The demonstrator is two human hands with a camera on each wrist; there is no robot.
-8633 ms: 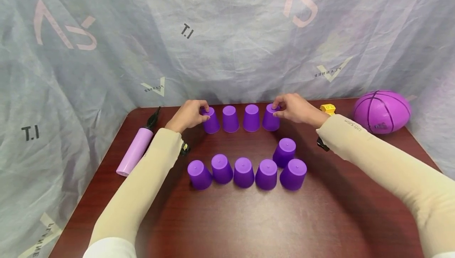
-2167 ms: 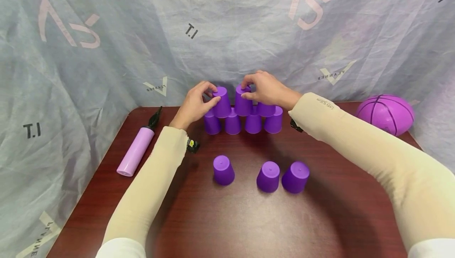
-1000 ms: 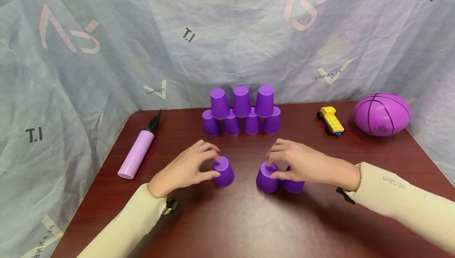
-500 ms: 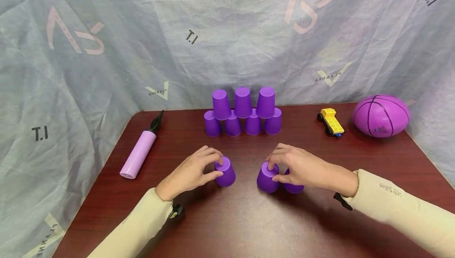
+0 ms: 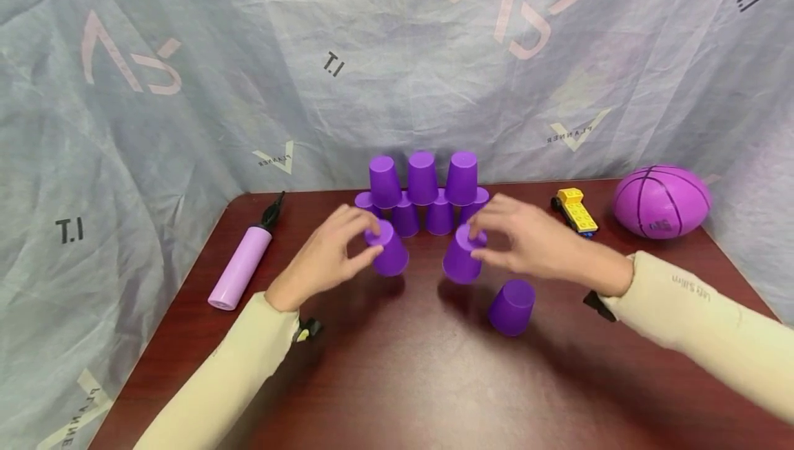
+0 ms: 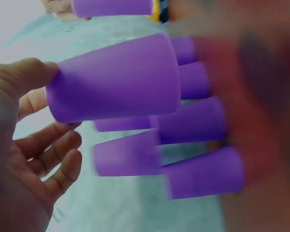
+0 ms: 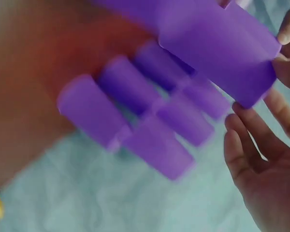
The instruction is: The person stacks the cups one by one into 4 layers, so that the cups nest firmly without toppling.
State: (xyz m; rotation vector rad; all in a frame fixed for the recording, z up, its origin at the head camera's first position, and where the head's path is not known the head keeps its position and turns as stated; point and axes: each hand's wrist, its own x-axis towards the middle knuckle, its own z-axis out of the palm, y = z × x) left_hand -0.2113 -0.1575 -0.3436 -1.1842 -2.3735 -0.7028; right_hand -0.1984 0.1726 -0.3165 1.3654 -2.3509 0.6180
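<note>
My left hand [image 5: 331, 250] pinches an upside-down purple cup [image 5: 391, 251] near its closed end, lifted off the table. A second purple cup [image 5: 462, 258] hangs from my right hand [image 5: 527, 240], likewise upside down and raised. Behind both stands a two-level stack: three purple cups on top, such as the middle upper cup [image 5: 422, 178], rest across the row beneath, with a lower cup [image 5: 440, 216] among them. The outer lower cups are partly hidden by the hands and held cups. One loose purple cup [image 5: 512, 309] sits upside down on the table nearer me.
A lilac hand pump [image 5: 242, 266] with a black nozzle lies at the left of the brown table [image 5: 397, 381]. At the right back are a yellow toy car [image 5: 578, 213] and a purple ball [image 5: 662, 202]. A grey printed sheet [image 5: 397, 71] hangs behind the table.
Both hands have lifted a cup each from the front of the table and carried them toward the stack. Earlier, the upper level of three cups was built on the back row.
</note>
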